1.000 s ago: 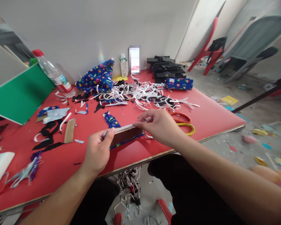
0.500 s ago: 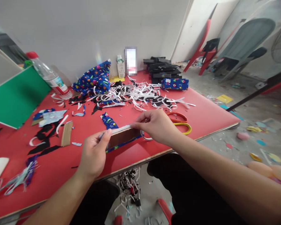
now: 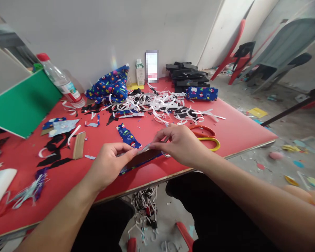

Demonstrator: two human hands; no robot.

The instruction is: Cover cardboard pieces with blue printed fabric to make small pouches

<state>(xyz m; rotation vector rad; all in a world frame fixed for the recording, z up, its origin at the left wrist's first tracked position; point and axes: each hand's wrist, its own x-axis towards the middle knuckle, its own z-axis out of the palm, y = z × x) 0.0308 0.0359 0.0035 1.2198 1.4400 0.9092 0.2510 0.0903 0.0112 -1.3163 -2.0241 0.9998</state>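
Observation:
My left hand [image 3: 109, 164] and my right hand [image 3: 180, 143] both grip a small brown cardboard piece [image 3: 143, 157] with a blue fabric edge, held low over the red table [image 3: 238, 131] near its front edge. The left fingers pinch its left end, the right fingers pinch its top right. A white strip runs along its top edge between my fingertips. A scrap of blue patterned fabric [image 3: 128, 135] lies just behind it. Orange and yellow scissors [image 3: 208, 137] lie right of my right hand.
A pile of white and black paper strips [image 3: 157, 103] covers the table's middle back. Blue patterned cloth [image 3: 110, 85], a plastic bottle [image 3: 61, 82], a green board [image 3: 23, 105], a black stack [image 3: 187, 75] and a covered blue piece [image 3: 201, 93] stand farther back. Chairs and scraps are on the floor at right.
The cardboard piece has been tipped down flatter toward the table, and my two hands have come closer together on it.

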